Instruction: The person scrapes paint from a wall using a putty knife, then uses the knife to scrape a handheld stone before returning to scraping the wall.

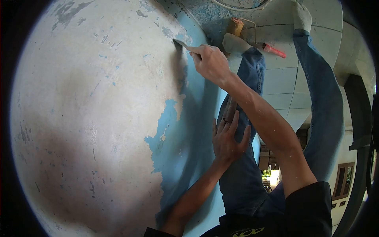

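Note:
My right hand (209, 61) is closed around a scraper (180, 43), its blade against the worn whitish surface (106, 106) near the border with blue paint (167, 122). The border is ragged, with flaked edges. Below, my left hand (229, 140) rests with spread fingers on a jeans-covered thigh (237, 170). A dark, tube-like thing (229, 111) lies at its fingertips; whether the fingers grip it cannot be made out.
A paint roller (235, 27) with a red handle (274, 51) lies on the tiled floor (278, 83) beside my socked feet (236, 44). Paint flakes cover the floor at the top. A dark upright frame (358, 114) stands at the far right.

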